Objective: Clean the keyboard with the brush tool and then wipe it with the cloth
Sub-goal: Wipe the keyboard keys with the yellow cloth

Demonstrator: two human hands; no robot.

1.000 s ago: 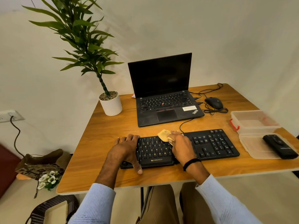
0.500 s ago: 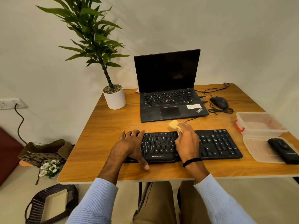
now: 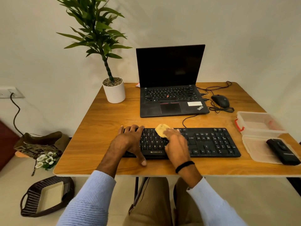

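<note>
A black keyboard [image 3: 211, 142] lies near the front edge of the wooden table [image 3: 101, 136]. My right hand [image 3: 176, 147] holds a small folded yellow cloth [image 3: 160, 130] against the top key rows, left of the keyboard's middle. The cloth sticks out past my fingertips. My left hand [image 3: 128, 141] rests flat on the keyboard's left end with fingers spread and the thumb at the front edge. A black oblong tool [image 3: 283, 151] lies on a clear lid at the right.
An open laptop [image 3: 169, 95] stands behind the keyboard, with a black mouse [image 3: 220, 100] and coiled cable to its right. A potted plant [image 3: 114, 92] stands back left. A clear plastic box [image 3: 259, 124] and its lid [image 3: 257, 150] sit at the right edge.
My right hand pushed the cloth out to the keyboard's far edge, then drew it back and a little left onto the top rows. My left hand stayed on the left end.
</note>
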